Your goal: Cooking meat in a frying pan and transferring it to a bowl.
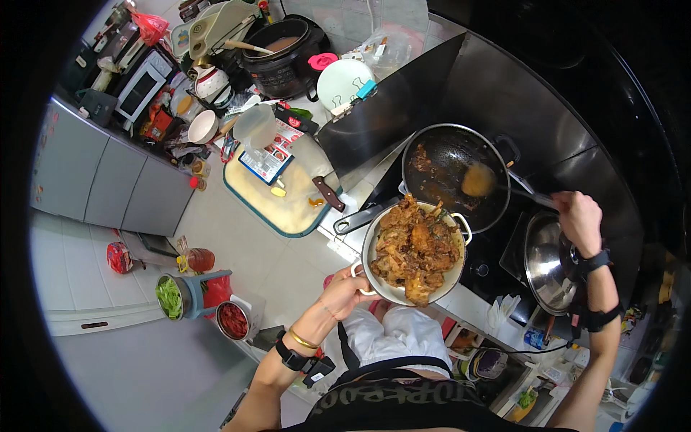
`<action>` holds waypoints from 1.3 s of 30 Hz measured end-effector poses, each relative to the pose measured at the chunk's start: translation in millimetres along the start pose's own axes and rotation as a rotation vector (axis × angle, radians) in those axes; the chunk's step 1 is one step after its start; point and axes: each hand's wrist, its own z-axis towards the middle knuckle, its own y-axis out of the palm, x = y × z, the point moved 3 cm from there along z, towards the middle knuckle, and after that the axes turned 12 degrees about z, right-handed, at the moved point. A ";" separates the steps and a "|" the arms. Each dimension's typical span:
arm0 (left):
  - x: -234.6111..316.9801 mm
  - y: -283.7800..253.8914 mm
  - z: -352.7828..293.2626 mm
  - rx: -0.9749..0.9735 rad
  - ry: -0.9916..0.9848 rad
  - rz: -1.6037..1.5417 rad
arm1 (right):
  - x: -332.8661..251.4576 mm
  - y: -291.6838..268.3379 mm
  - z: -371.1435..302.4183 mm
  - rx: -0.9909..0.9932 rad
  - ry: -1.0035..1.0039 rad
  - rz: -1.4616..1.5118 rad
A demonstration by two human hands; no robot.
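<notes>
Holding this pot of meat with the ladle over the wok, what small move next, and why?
Probably sweep the brown scraps together with the ladle: they lie in the wok, and your right hand already grips the ladle, while your left hand holds the white pot, heaped with browned meat, close by.

Floor [281, 272]: pale tile, faint joint lines. Panelled fronts [108, 176], far left: grey, flat, upright. Surface with seams [90, 277], below these: white. Wall [396, 14], top edge: light-toned, partly hidden. Splash guard [518, 83], upper right: dark, sheet-like, angled, softly reflective. Table [471, 306]: white along the front edge. Lighting: bright over floor, dimmer toward upper right.
</notes>
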 end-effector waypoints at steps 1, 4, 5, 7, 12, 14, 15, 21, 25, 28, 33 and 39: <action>-0.9 2.4 2.1 -0.028 0.000 0.013 | 11.7 -8.4 -1.3 -0.056 -0.001 -0.008; 1.7 8.5 6.1 -0.065 0.010 0.027 | 27.5 -0.3 4.5 -0.189 0.089 0.038; 2.9 8.7 6.2 -0.053 0.004 0.027 | 31.1 11.7 8.0 -0.271 0.179 0.094; 3.2 8.8 7.4 -0.044 0.003 0.026 | 34.5 46.4 8.4 -0.311 0.289 0.328; 1.1 9.4 9.0 -0.063 0.006 0.056 | 39.1 153.6 -15.7 -0.190 0.431 0.775; 0.6 8.9 7.3 -0.052 0.008 0.063 | 39.9 182.5 -29.8 -0.142 0.477 0.911; 1.6 7.6 6.2 -0.042 0.009 0.070 | 37.1 191.8 -36.4 -0.123 0.497 0.926; 8.6 4.0 7.8 -0.039 0.034 0.110 | 14.8 226.6 -59.5 0.029 0.606 1.095; 2.1 0.9 19.7 -0.050 0.059 0.047 | 6.9 216.8 -78.6 0.086 0.630 1.086; -2.1 0.1 27.2 -0.057 0.073 0.027 | 4.9 168.5 -98.1 0.140 0.571 1.141; 2.3 5.1 47.3 -0.110 0.055 0.031 | 0.7 37.7 -130.3 0.162 0.346 0.935; 16.6 17.4 71.9 -0.133 0.107 0.016 | -73.2 -61.5 -176.7 0.312 -0.094 0.264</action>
